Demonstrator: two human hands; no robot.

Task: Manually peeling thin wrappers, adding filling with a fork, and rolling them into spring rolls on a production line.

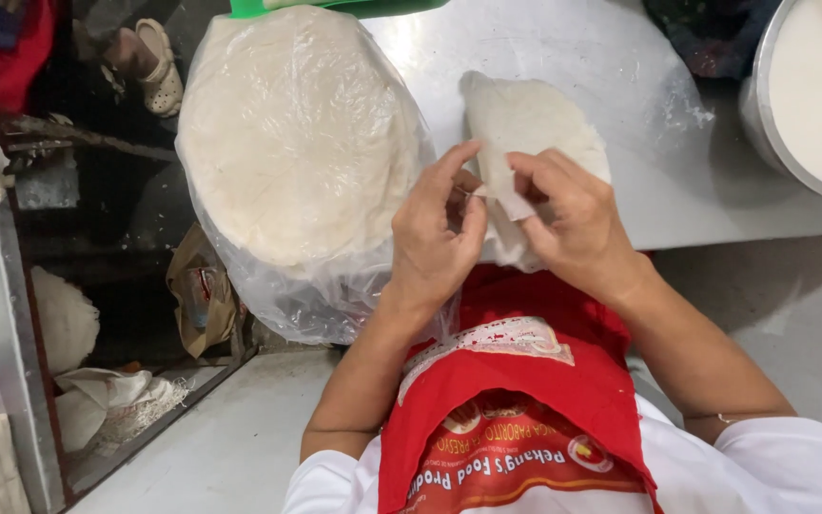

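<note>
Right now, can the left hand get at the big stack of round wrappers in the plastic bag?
Probably yes: the left hand sits beside the bagged stack with nothing between, though its fingers are pinching a folded wrapper.

Steel worktable (620,57), grey concrete floor (792,314), metal shelf edge (11,286) at left, dim underneath

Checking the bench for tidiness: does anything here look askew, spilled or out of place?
The bagged stack of round wrappers hangs over the steel table's front edge, its plastic sagging below it. White flour dusts the tabletop near the folded wrapper that both hands pinch. Nothing looks torn.
</note>
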